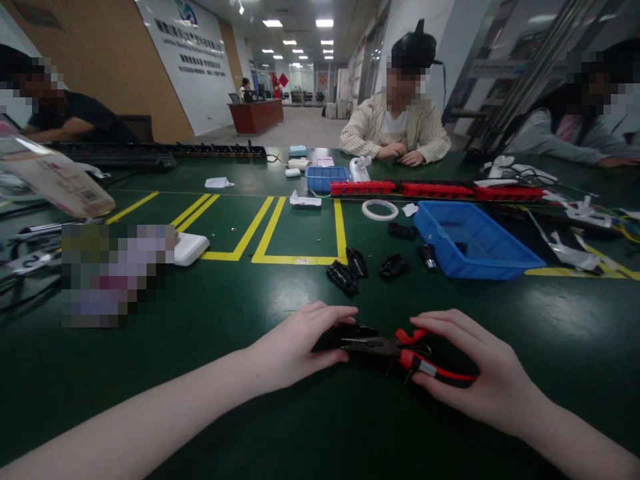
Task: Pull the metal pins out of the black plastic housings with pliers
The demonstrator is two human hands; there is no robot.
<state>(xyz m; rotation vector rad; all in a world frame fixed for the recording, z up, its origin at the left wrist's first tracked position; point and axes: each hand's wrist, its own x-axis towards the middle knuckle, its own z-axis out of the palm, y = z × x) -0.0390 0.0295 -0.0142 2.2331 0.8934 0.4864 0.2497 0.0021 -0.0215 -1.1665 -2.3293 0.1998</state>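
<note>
My right hand (483, 373) is closed around the red-and-black handles of a pair of pliers (373, 345). Their jaws point left, toward my left hand (305, 343). Between the thumb and fingers of that hand is a small black part (327, 338), mostly hidden by the fingers, so its exact kind does not show. The tips of the pliers lie right at this part; whether they grip it I cannot tell. Just beyond my hands lie several similar black pieces, among them a crumpled-looking one (343, 277) and another (393, 266) farther right.
A blue bin (475, 240) stands right of the loose pieces, with a roll of tape (380, 210) behind it. Long red strips (435, 191) and a smaller blue basket (327, 179) lie farther back. A white box (190, 249) sits left. Across the table a person (395, 130) is seated.
</note>
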